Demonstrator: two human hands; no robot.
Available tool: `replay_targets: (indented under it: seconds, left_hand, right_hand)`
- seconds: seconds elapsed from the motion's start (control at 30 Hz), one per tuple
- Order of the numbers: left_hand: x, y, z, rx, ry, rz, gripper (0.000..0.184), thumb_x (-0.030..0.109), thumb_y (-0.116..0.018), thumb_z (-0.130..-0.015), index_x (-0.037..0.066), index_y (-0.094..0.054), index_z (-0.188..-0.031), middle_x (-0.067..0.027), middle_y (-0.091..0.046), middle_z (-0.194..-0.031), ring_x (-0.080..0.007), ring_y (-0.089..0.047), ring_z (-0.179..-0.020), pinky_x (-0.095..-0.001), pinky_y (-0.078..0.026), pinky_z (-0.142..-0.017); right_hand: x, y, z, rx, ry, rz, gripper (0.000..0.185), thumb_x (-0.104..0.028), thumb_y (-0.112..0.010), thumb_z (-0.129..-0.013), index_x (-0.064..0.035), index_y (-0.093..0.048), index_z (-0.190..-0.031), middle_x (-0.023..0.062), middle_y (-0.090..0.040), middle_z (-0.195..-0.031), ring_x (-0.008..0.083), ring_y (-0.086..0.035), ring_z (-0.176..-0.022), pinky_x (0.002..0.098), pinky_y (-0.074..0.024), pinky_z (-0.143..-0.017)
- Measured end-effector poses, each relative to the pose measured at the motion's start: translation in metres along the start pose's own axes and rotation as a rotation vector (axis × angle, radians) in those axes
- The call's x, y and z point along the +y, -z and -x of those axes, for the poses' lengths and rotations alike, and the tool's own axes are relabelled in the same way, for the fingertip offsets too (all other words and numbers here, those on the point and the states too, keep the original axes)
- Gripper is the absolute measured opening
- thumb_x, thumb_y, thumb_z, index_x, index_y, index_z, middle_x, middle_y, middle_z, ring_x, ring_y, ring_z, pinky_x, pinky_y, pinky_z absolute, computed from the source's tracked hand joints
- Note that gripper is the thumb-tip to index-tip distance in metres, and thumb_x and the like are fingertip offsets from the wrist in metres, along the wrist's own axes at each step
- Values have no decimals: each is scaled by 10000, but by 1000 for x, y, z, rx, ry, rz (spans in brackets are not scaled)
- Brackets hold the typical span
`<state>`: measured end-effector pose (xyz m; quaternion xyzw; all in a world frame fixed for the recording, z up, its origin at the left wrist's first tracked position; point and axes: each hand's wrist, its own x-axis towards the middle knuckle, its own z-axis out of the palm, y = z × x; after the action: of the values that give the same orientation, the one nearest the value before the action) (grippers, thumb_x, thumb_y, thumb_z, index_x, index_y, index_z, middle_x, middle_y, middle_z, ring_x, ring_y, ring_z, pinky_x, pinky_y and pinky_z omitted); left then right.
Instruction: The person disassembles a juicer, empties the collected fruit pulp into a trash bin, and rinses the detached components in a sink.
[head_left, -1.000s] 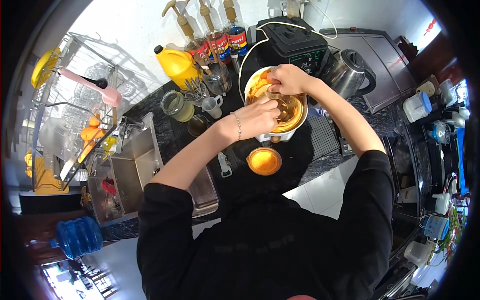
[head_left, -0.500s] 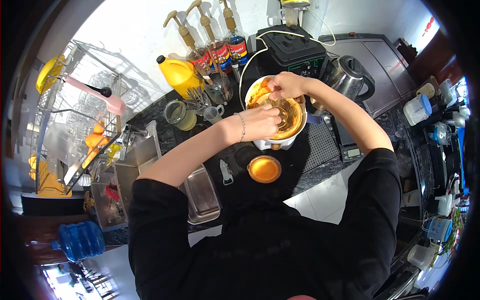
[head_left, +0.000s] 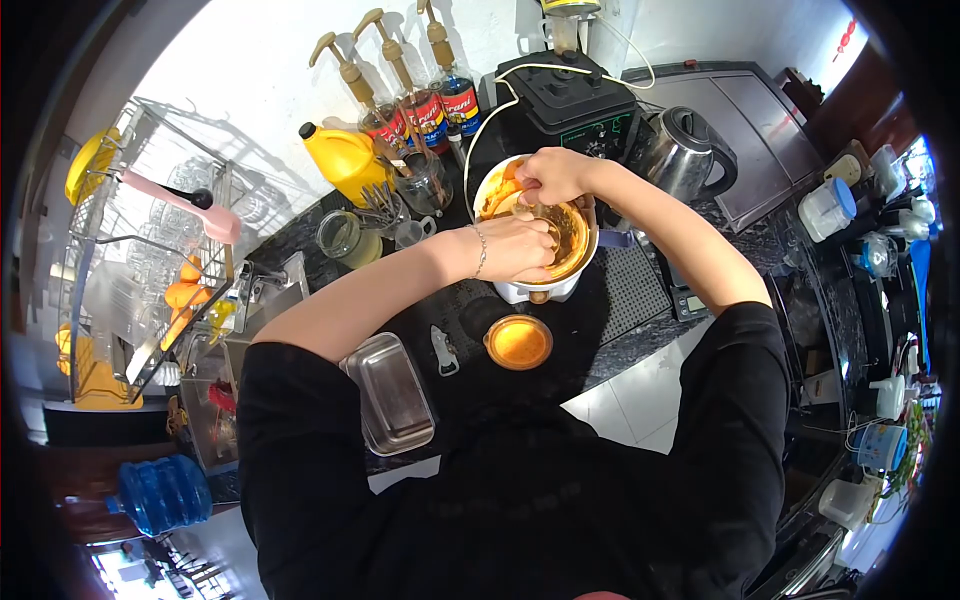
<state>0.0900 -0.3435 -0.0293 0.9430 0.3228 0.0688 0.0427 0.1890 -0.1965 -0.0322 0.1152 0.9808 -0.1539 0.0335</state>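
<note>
Bowl [head_left: 572, 233], clear, inside the pot [head_left: 514, 292]: I'd steady it evenly, left hand [head_left: 515, 248] curled at eight o'clock, right hand [head_left: 553, 176] at twelve; either grip's hold I can't tell.

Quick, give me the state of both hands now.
Left hand: fingers curled over the pot; whether it grips anything cannot be told.
Right hand: fingers bent at the pot's far side; any hold is hidden.
</note>
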Motion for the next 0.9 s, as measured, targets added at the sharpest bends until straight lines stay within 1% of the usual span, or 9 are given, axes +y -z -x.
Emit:
replay_targets:
  seconds: [0.1, 0.13, 0.27, 0.3, 0.43, 0.57, 0.63, 0.8, 0.9]
  left_hand:
    - [-2, -1, -5, -14, -65, -55, 209, 193, -572, -754, 13, -611, -654, -88, -579, -689, -254, -503, -672, -323, -436, -670]
    - [0, 5, -8, -12, -64, -57, 209, 193, -572, -754, 13, -611, -654, -88, -579, -689, -254, -503, -672, -323, -436, -670]
    - [9, 31, -25, -387, 166, 109, 164, 128, -606, -661, -22, -593, -599, -122, -568, -571, -297, -458, -509, -343, -430, -531]
    - [7, 31, -26, -383, 169, 105, 164, 128, -606, -661, -22, -593, -599, -122, -568, -571, -297, -458, -509, -343, -430, -531]
    - [-3, 23, -27, -287, 98, 238, 147, 87, -629, -580, -47, -574, -563, -142, -527, -486, -319, -377, -419, -359, -396, -444]
    - [-1, 29, -23, -311, 148, 301, 134, 74, -636, -571, -47, -577, -565, -137, -526, -487, -308, -368, -428, -357, -401, -455]
    - [1, 28, -28, -323, 137, 324, 130, 69, -638, -568, -46, -579, -566, -136, -526, -487, -305, -365, -431, -357, -403, -458]
    - [4, 26, -19, -257, 216, 353, 138, 65, -632, -582, -53, -566, -557, -135, -516, -472, -304, -340, -417, -351, -400, -455]
    - [6, 26, -18, -264, 230, 320, 124, 60, -628, -590, -51, -576, -571, -127, -543, -502, -297, -394, -446, -342, -421, -489]
  right_hand:
    - [-1, 1, 0, 19, 67, -15, 243, -208, -670, -692, -29, -523, -620, 55, -520, -560, 257, -482, -534, 344, -410, -564]
    - [-1, 2, 0, 20, 69, -13, 243, -208, -670, -692, -29, -523, -620, 55, -520, -560, 257, -482, -534, 344, -410, -564]
    - [-2, 4, 2, 31, 46, -34, 246, -195, -668, -672, -36, -507, -578, 34, -480, -513, 238, -440, -508, 336, -394, -555]
    - [0, 4, 1, 32, 49, -28, 246, -195, -668, -672, -36, -507, -578, 34, -480, -513, 238, -440, -508, 336, -394, -555]
    - [5, 1, -2, 2, -31, -64, 185, -243, -658, -654, -87, -574, -598, 20, -530, -528, 248, -490, -552, 343, -403, -571]
    - [4, -3, -5, 12, -12, -102, 181, -221, -657, -644, -78, -558, -594, 22, -521, -527, 248, -485, -546, 346, -403, -573]
    - [10, -4, 3, 19, -32, -117, 180, -214, -656, -640, -75, -553, -592, 23, -518, -526, 248, -483, -544, 346, -403, -574]
    - [10, -5, 1, 25, -6, -127, 179, -205, -654, -634, -69, -546, -593, 34, -507, -520, 256, -477, -536, 342, -404, -577]
    - [10, -5, 3, 53, 29, -214, 211, -165, -648, -638, -43, -505, -543, 27, -457, -473, 245, -412, -494, 329, -378, -557]
